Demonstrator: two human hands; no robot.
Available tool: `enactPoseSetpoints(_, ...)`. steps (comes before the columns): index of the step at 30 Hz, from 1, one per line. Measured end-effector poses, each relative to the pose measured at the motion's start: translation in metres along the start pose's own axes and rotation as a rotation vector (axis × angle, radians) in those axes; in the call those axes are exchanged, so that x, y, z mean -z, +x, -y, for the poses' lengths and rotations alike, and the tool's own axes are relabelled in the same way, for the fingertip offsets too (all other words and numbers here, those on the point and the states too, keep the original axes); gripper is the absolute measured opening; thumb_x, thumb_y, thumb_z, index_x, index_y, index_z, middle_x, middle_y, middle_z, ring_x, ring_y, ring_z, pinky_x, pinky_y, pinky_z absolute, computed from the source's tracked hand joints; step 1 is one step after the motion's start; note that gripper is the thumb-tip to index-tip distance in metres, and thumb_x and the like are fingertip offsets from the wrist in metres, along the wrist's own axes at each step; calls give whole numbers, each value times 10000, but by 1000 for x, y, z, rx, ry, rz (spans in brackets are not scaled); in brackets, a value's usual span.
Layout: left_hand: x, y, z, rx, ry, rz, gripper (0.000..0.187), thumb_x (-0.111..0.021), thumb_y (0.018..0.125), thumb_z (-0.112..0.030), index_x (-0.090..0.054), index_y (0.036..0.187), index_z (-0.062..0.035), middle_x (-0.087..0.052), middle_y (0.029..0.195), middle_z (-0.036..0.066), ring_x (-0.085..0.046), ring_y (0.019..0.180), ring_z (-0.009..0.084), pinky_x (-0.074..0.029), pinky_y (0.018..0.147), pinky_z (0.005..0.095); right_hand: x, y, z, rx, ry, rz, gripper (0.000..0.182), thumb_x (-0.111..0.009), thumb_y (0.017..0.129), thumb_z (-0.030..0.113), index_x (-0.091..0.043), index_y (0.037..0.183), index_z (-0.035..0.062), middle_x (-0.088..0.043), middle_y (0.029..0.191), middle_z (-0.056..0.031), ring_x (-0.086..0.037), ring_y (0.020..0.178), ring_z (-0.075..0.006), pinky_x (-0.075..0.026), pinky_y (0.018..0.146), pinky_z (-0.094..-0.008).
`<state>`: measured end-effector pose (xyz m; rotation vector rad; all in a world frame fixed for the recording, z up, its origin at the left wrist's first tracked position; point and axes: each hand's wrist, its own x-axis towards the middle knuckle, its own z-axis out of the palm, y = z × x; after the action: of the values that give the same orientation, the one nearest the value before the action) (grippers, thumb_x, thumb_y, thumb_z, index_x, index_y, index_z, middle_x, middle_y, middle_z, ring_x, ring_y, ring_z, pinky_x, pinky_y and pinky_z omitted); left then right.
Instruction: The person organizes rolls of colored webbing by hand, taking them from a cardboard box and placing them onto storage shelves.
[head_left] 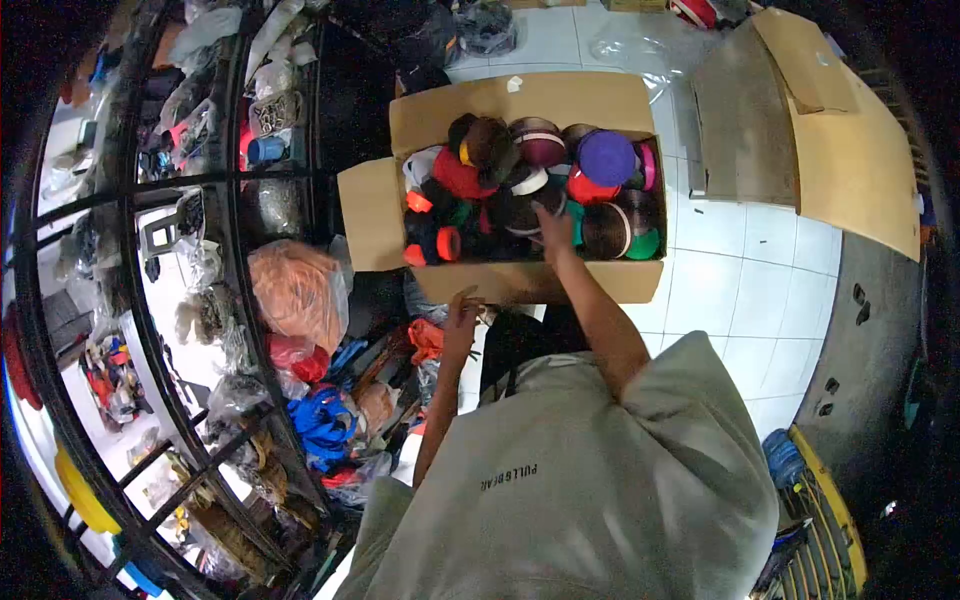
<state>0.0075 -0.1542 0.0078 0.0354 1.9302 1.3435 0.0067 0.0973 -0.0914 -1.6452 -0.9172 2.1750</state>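
Note:
A cardboard box [610, 283] stands open on the floor in front of me, packed with rolls that look like wound cord or thread. My right hand [553, 235] reaches over its near side, fingers curled onto a dark brown roll [517, 214]. Around that roll lie a purple roll [606, 157], a maroon one [538, 146], a red one [460, 172], and a brown roll with a pale ring [605, 231]. Low at the box's near flap is my left hand [461, 315], its fingers slightly apart at the flap's edge and holding nothing visible.
At left, a black metal rack [130, 190] holds many plastic-wrapped goods. Bags, including an orange bundle [292, 290] and a blue one [325, 428], are piled beside it. Another cardboard box [745, 125] stands right on white tiles [705, 285]. A yellow-edged rack [835, 500] is lower right.

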Motion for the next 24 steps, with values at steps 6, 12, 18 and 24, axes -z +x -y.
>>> enactPoseSetpoints(6, 11, 6, -39, -224, 26, -22, 331, -505, 985, -123, -509, 1309, -53, -622, 1101, 91, -602, 988, 169, -474, 871, 304, 97, -77, 125, 759, -664, -38, 420, -828, 721, 241, -609, 983, -4, -678, 883, -122, -628, 786, -209, -502, 757, -345)
enactPoseSetpoints(12, -38, -6, -192, -593, 183, 153, 527, -673, 880, -174, -472, 1355, -64, -579, 1228, 132, -546, 1171, 245, -431, 974, 359, 105, -204, 258, 899, -819, 275, 411, -829, 686, 179, -630, 979, -29, -602, 902, -100, -575, 850, -194, -464, 781, -305)
enactPoseSetpoints(18, -35, -62, -306, -975, 290, 549, 785, -763, 798, -301, -369, 1432, -59, -490, 1357, 176, -480, 1257, 259, -367, 1061, 378, 38, -282, 278, 1136, -975, 857, 469, -841, 649, 216, -647, 990, -41, -627, 949, -112, -612, 875, -199, -482, 800, -324)
enactPoseSetpoints(24, 40, -141, -288, -868, 49, -81, 664, -685, 879, -347, -405, 1418, -78, -579, 1257, 162, -545, 1190, 248, -407, 1016, 361, -42, -357, 256, 1110, -796, 954, 640, -782, 716, 170, -539, 1287, 15, -591, 1226, -127, -544, 1165, -244, -391, 1033, -350)
